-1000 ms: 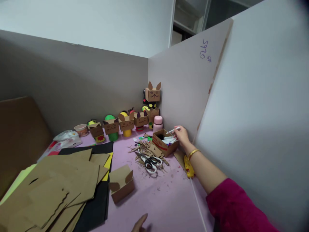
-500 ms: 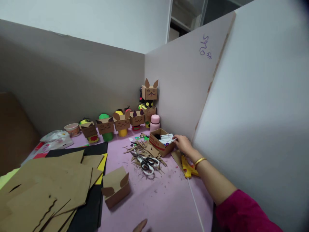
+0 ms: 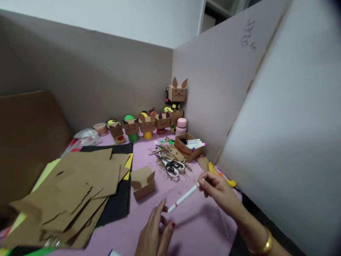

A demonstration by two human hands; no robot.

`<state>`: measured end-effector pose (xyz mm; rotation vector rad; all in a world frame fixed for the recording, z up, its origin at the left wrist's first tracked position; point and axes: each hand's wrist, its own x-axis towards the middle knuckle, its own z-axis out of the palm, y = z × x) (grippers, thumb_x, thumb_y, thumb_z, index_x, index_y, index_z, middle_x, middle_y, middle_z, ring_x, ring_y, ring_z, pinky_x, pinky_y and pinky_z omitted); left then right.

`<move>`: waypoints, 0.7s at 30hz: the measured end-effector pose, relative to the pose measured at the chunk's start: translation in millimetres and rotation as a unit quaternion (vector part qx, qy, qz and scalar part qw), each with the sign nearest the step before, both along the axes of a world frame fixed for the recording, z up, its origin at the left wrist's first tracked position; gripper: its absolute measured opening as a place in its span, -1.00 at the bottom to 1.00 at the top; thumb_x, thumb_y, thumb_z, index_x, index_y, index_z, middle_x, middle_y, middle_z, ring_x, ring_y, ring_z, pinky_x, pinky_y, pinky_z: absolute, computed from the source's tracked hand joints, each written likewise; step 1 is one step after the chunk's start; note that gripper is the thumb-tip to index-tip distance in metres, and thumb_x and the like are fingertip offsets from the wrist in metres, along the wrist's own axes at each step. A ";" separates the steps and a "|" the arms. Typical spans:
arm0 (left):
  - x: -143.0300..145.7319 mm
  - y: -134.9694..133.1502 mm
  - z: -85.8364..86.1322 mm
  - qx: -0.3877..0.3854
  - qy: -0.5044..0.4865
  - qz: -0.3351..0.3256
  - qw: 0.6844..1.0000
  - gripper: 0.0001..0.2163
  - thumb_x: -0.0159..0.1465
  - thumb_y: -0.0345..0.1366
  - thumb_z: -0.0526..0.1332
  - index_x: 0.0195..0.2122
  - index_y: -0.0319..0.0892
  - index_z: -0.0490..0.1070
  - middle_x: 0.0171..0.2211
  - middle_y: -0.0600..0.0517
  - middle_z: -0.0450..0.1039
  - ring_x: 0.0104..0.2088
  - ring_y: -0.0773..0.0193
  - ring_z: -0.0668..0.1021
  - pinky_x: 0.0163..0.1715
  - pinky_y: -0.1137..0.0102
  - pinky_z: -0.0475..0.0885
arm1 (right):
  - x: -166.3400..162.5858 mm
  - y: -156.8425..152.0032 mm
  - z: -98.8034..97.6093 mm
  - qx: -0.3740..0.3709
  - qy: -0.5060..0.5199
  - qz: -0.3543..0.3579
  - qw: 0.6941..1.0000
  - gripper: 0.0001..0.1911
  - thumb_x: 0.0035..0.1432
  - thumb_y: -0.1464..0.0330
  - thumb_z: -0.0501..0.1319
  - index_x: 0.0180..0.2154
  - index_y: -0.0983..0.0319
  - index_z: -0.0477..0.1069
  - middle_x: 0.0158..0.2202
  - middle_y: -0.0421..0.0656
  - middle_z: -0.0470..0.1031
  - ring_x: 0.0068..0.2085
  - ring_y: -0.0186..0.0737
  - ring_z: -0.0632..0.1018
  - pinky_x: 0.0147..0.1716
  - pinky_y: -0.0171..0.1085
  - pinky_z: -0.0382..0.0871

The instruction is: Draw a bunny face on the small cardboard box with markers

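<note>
My right hand point(image 3: 220, 190) pinches a white marker pen point(image 3: 183, 198) with a red band near its lower end. That end reaches down to the fingertips of my left hand point(image 3: 154, 229); whether they touch it I cannot tell. The left thumb and fingers are spread apart. Just left of the pen, a small cardboard box point(image 3: 144, 183) with two ear-shaped flaps rests on the pink table point(image 3: 119, 227). Further back is an open carton point(image 3: 190, 153) holding several white markers.
Black-and-white scissors point(image 3: 172, 166) lie on cardboard scraps. Behind my right hand is a yellow glue gun point(image 3: 231, 183). Cardboard sheets point(image 3: 77, 185) cover the left side. Several decorated box-headed figures point(image 3: 147, 124) and a pink bottle point(image 3: 181, 125) line the back, below grey partitions point(image 3: 213, 78).
My right hand has come back from the carton with a marker pen. My left hand has risen further into view, towards the pen. The camera view has shifted.
</note>
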<state>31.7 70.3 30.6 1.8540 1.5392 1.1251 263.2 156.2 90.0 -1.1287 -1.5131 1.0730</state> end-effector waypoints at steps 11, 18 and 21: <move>6.9 -19.6 9.6 -0.111 0.072 -0.063 0.989 -0.72 0.33 -0.22 0.02 -0.48 -0.10 0.40 -0.52 -0.01 0.58 -0.50 0.17 0.59 -0.47 0.42 0.35 | -93.7 -76.7 -59.1 -0.241 0.232 0.037 0.942 -0.45 -0.08 -0.12 0.31 -0.52 0.26 0.35 -0.75 -0.32 0.25 -0.72 -0.49 0.18 -0.73 -0.46 -0.06; -16.8 -32.2 1.3 -0.170 -0.014 -0.035 0.985 -0.58 0.27 0.06 -0.01 -0.62 -0.07 0.23 -0.67 0.09 0.33 -0.61 0.25 0.41 -0.55 0.42 0.30 | -61.9 -55.6 -48.0 -0.217 0.336 -0.145 0.905 -0.43 -0.23 -0.07 0.40 -0.58 0.17 0.14 -0.75 -0.47 -0.01 -0.72 -0.52 -0.01 -0.74 -0.44 -0.19; -28.7 -40.1 -0.6 -0.212 -0.070 -0.012 0.975 -0.49 0.34 0.10 -0.25 -0.57 -0.08 0.21 -0.66 0.14 0.20 -0.62 0.28 0.34 -0.61 0.44 0.28 | -46.7 -44.6 -44.9 -0.220 0.360 -0.181 0.888 -0.49 -0.18 0.00 0.42 -0.51 0.17 0.20 -0.75 -0.46 0.03 -0.73 -0.52 -0.01 -0.74 -0.44 -0.20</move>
